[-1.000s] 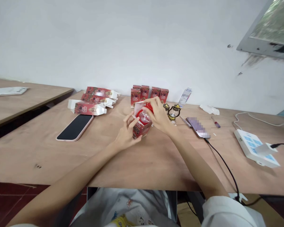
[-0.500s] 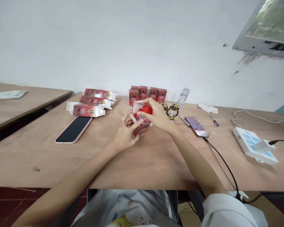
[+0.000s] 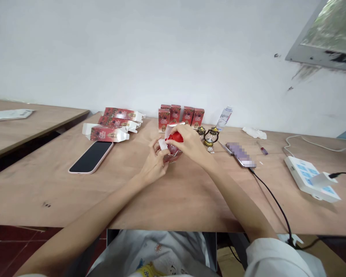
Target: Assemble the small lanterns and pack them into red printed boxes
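Note:
Near the middle of the table, my left hand (image 3: 153, 166) is closed around a small red printed carton (image 3: 173, 157) with its white flaps raised. A small lantern (image 3: 177, 137) with a red top and a clear globe sits at the carton's open mouth. The fingers and thumb of my right hand (image 3: 192, 144) are closed on its red top. Fingers and flaps hide how deep the lantern sits. Just beyond my right hand stand two bronze-coloured lanterns (image 3: 211, 136), one partly hidden by that hand.
Several closed red boxes (image 3: 164, 120) stand by the wall. Flattened cartons with open flaps (image 3: 109, 134) lie left, behind a pink-edged phone (image 3: 91, 157). Rightward are a clear bottle (image 3: 224, 117), tissue (image 3: 254, 133), a plugged-in phone (image 3: 241, 155), a screwdriver (image 3: 262, 148) and a power strip (image 3: 311, 179).
My right fingers have shifted on the lantern's red top, with the thumb now closer to the carton's flap. The carton has tilted, and less of its printed side shows.

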Demonstrator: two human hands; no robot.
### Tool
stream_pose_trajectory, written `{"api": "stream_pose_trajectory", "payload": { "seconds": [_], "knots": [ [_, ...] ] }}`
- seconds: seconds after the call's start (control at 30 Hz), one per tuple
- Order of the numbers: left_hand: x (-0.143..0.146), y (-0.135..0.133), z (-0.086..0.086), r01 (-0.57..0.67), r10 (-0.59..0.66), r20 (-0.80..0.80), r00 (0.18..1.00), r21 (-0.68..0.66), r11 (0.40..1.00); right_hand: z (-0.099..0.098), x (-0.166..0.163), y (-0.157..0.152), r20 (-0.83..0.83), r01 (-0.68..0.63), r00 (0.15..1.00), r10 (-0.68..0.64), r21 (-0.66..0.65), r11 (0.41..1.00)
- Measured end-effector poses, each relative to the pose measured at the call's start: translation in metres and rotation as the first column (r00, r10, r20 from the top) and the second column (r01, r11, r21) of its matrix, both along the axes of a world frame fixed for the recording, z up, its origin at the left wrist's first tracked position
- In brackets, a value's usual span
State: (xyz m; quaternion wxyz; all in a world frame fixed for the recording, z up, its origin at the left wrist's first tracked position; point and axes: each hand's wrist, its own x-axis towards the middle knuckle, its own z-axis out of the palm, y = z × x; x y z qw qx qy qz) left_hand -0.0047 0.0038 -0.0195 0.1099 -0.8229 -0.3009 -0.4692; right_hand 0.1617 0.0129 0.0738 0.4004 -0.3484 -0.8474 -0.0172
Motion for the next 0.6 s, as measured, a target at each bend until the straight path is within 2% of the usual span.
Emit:
{"api": "stream_pose_trajectory", "payload": {
  "seconds": [0.2,0.3,0.43,0.6],
  "knots": [
    [0.000,-0.006,0.004,0.009,-0.011,-0.034,0.999,-0.054,0.998,0.003,0.006,0.005,-0.158,-0.048,0.987,0.039,-0.057,0.997],
    [0.001,-0.009,0.006,-0.016,0.013,-0.054,0.998,-0.049,0.999,0.009,0.011,0.003,-0.220,-0.067,0.974,0.056,-0.044,0.997],
    [0.001,-0.009,0.006,-0.059,0.056,-0.042,0.998,-0.065,0.996,0.014,0.012,-0.001,-0.153,-0.048,0.987,0.042,-0.033,0.998],
    [0.000,-0.006,0.002,-0.041,0.040,-0.015,0.999,-0.038,0.998,0.013,0.009,-0.004,-0.068,0.023,0.997,-0.025,-0.034,0.999]
  ]
}}
